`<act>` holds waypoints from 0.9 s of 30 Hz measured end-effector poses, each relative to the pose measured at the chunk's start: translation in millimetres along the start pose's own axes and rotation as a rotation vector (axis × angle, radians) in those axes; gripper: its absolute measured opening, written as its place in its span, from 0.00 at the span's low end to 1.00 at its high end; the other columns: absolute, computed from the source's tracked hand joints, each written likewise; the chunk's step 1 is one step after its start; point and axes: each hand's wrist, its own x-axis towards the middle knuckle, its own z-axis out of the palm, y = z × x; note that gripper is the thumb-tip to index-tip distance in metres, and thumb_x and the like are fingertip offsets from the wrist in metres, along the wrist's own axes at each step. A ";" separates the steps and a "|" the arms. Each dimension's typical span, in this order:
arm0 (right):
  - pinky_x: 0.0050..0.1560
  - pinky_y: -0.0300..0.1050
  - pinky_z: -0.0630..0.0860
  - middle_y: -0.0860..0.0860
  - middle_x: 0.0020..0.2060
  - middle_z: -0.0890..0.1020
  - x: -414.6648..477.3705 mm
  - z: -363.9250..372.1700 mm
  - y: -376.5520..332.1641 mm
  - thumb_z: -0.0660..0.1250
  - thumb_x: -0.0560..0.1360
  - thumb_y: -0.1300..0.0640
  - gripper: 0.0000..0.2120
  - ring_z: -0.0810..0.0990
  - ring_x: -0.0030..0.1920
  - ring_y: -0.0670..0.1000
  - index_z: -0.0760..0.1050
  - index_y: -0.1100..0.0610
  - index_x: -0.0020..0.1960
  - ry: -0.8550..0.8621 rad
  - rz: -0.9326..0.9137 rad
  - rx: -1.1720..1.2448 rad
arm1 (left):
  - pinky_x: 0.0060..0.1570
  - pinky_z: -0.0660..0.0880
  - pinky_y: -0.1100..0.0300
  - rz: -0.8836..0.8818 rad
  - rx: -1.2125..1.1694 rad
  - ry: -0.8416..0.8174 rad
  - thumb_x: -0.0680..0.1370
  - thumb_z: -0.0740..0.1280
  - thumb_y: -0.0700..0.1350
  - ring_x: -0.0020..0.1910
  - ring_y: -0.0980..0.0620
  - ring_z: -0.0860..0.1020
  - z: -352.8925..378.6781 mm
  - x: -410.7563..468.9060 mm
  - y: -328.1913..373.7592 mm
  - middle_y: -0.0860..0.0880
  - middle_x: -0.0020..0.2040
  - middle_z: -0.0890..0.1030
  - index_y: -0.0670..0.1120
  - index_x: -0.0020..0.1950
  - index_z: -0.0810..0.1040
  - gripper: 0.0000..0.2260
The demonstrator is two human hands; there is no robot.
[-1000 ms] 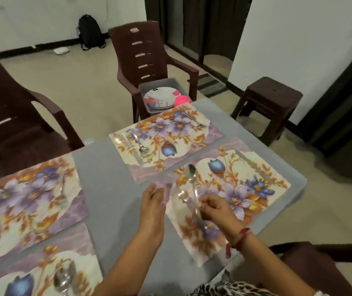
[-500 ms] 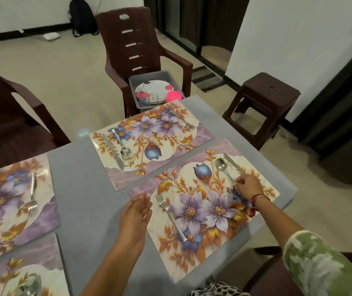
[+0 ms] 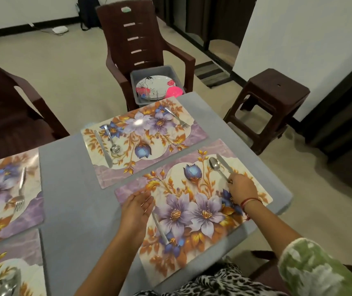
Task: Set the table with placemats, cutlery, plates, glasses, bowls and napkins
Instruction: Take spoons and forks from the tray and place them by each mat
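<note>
The near floral placemat (image 3: 194, 212) lies on the grey table (image 3: 72, 189) in front of me. A spoon (image 3: 215, 164) and a knife (image 3: 224, 163) lie side by side at its right end. My right hand (image 3: 242, 188) has curled fingers pinching the end of the spoon's handle. A fork (image 3: 160, 229) lies at the mat's left end, its head hidden under my left hand (image 3: 137, 207), which hovers flat with straight fingers and holds nothing.
The far placemat (image 3: 145, 137) carries a knife, spoon and fork. Two more mats (image 3: 2, 189) with cutlery lie at left. A grey tub (image 3: 136, 76) on the far chair holds plates (image 3: 154, 86) and a pink bowl (image 3: 174, 92). A brown stool (image 3: 275, 95) stands right of the table.
My right hand carried the spoon from the mat's left-middle to its right end, beside the knife. The fork now lies at the left end, and my left hand moved over it.
</note>
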 end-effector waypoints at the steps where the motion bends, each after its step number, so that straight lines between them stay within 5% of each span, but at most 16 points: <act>1: 0.44 0.45 0.73 0.59 0.45 0.81 2.8 2.1 5.4 0.59 0.76 0.61 0.09 0.79 0.45 0.59 0.78 0.60 0.48 -0.002 -0.028 0.017 | 0.59 0.70 0.55 0.012 0.009 0.003 0.82 0.56 0.39 0.58 0.45 0.75 11.3 5.3 -3.9 0.42 0.58 0.76 0.41 0.64 0.70 0.11; 5: 0.38 0.44 0.70 0.58 0.42 0.81 7.2 8.3 21.0 0.59 0.76 0.60 0.08 0.79 0.41 0.57 0.75 0.60 0.42 -0.060 -0.152 0.043 | 0.61 0.69 0.57 0.025 0.013 0.071 0.83 0.55 0.41 0.57 0.48 0.74 53.9 19.3 -18.3 0.44 0.61 0.75 0.41 0.70 0.67 0.16; 9: 0.39 0.45 0.68 0.57 0.43 0.80 16.4 -0.1 32.1 0.65 0.74 0.52 0.10 0.79 0.45 0.58 0.72 0.56 0.38 -0.175 -0.244 0.062 | 0.50 0.73 0.61 0.046 -0.005 0.186 0.81 0.58 0.40 0.47 0.51 0.78 111.0 26.2 -30.5 0.45 0.49 0.78 0.43 0.59 0.74 0.09; 15: 0.45 0.48 0.75 0.52 0.50 0.80 32.9 -21.9 59.6 0.62 0.75 0.48 0.15 0.79 0.50 0.56 0.77 0.54 0.57 -0.106 -0.457 0.231 | 0.51 0.74 0.59 0.122 -0.004 0.246 0.81 0.57 0.38 0.48 0.50 0.78 150.8 21.6 -34.6 0.46 0.48 0.79 0.48 0.50 0.74 0.08; 18: 0.45 0.48 0.76 0.51 0.51 0.80 42.8 -42.6 75.4 0.60 0.74 0.49 0.15 0.79 0.49 0.54 0.77 0.54 0.57 -0.032 -0.526 0.297 | 0.52 0.74 0.58 0.138 0.023 0.251 0.81 0.58 0.40 0.53 0.49 0.77 153.6 19.2 -35.0 0.46 0.51 0.79 0.47 0.55 0.74 0.06; 25: 0.44 0.35 0.77 0.42 0.47 0.79 26.5 -93.4 113.8 0.62 0.74 0.45 0.13 0.78 0.46 0.41 0.79 0.51 0.51 0.041 -0.434 0.527 | 0.47 0.73 0.59 0.150 0.036 0.135 0.81 0.59 0.41 0.50 0.52 0.77 171.0 28.3 -42.8 0.48 0.50 0.78 0.44 0.63 0.72 0.11; 27: 0.44 0.30 0.74 0.41 0.46 0.79 30.3 -106.0 127.2 0.66 0.75 0.51 0.07 0.78 0.47 0.40 0.80 0.51 0.50 0.080 -0.383 0.567 | 0.50 0.73 0.58 0.114 0.006 0.122 0.82 0.57 0.40 0.53 0.51 0.77 185.0 31.6 -53.0 0.47 0.52 0.78 0.44 0.64 0.71 0.11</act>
